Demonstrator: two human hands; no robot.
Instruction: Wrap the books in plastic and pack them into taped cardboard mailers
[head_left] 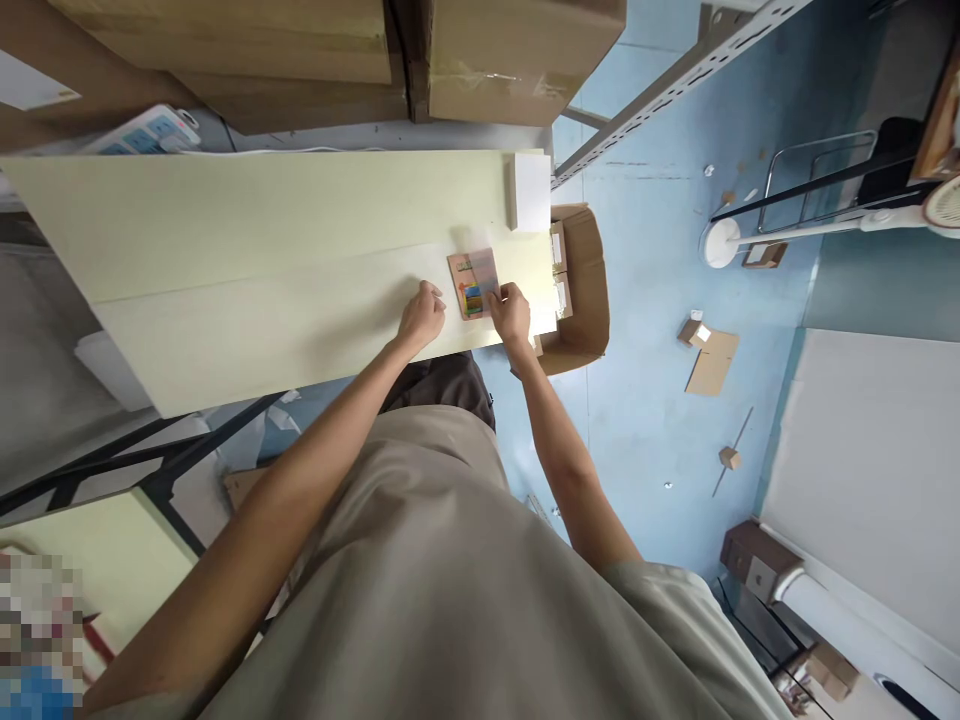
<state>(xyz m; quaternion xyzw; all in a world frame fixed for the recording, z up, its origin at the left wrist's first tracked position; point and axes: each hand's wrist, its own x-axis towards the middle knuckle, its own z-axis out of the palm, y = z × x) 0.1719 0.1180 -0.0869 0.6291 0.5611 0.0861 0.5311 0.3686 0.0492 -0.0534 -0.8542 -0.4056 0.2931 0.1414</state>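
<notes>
A flat, pinkish-brown printed packet [469, 290] with a colourful picture lies on the pale table, near its right end. Something see-through, like clear film, seems to cover its upper part. My right hand [511, 315] pinches the packet's right edge between thumb and fingers. Just left of the packet, my left hand [422, 316] hovers over or rests on the table with its fingers curled together, apart from the packet. Whether anything small is inside those fingers is hidden.
A white box [531, 192] stands at the table's [262, 230] far right corner. Against the right end is an open carton [589, 290] with small boxes inside. Large cardboard boxes [517, 60] line the back. A metal upright [660, 100] rises at the right, and a white fan [721, 243] stands beyond.
</notes>
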